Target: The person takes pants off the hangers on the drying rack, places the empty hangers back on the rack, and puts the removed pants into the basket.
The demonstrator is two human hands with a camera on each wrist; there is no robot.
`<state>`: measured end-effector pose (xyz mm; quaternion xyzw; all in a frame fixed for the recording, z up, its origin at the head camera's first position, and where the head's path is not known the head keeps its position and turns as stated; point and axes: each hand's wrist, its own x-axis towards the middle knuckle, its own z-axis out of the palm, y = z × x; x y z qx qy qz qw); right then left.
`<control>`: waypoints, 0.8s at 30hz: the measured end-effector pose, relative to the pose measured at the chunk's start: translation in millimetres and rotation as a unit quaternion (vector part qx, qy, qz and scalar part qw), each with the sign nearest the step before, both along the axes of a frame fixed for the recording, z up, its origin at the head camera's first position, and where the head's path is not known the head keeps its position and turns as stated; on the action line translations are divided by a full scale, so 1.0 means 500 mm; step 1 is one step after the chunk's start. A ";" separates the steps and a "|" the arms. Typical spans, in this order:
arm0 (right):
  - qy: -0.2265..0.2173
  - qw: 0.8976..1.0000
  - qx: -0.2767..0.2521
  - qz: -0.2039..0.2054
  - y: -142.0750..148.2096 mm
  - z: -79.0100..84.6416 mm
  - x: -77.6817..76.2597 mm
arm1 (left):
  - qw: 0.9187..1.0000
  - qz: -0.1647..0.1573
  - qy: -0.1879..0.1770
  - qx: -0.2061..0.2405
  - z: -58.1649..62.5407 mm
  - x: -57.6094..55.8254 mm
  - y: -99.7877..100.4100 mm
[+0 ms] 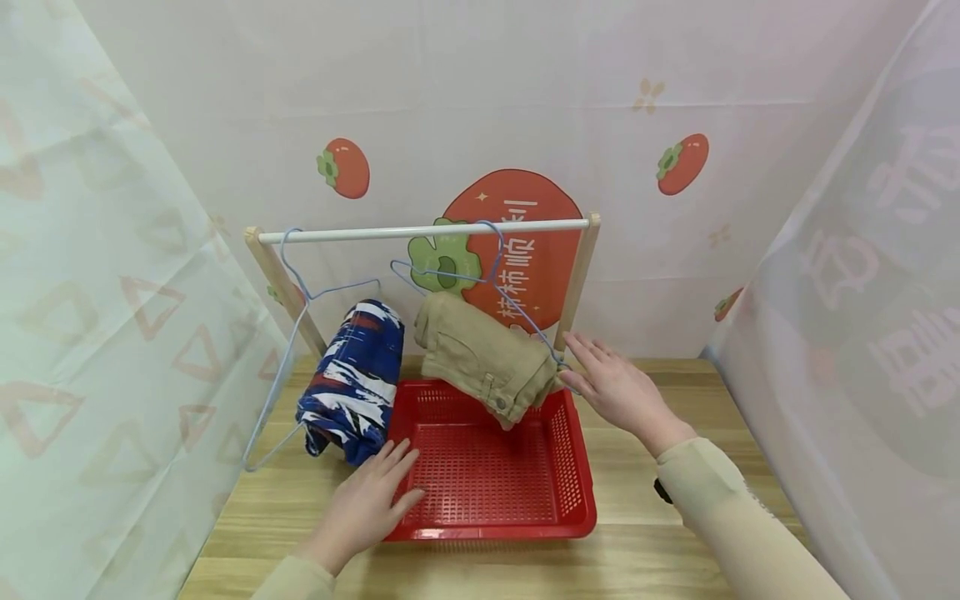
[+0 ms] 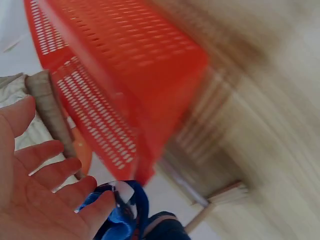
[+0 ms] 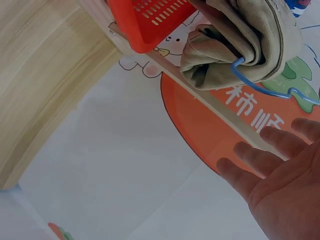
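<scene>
Khaki trousers (image 1: 483, 354), folded over the bar of a blue wire hanger (image 1: 517, 304), hang from the rack's white rail (image 1: 420, 232). My right hand (image 1: 615, 387) is beside that hanger's right corner, fingers extended, with nothing gripped. Further left, blue, white and red patterned shorts (image 1: 356, 379) hang on a second blue hanger (image 1: 288, 350). My left hand (image 1: 367, 500) is just below the shorts, over the left side of a red plastic basket (image 1: 491, 532), its fingers spread. In the left wrist view the left palm (image 2: 40, 200) shows bare, and in the right wrist view the right palm (image 3: 290, 185) does too.
Wooden posts (image 1: 577, 283) hold up the rail at both ends. The basket stands on a wood-grain table (image 1: 645, 500) under the hanging clothes. Printed white cloth (image 1: 525, 83) with persimmon pictures walls the back and both sides.
</scene>
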<state>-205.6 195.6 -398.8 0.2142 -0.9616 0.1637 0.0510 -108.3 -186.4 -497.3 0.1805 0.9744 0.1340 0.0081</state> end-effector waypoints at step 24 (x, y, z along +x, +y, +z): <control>0.009 1.000 -0.024 -0.004 -0.031 -0.035 -0.009 | 0.992 -0.078 0.056 -0.077 -0.086 0.047 -0.041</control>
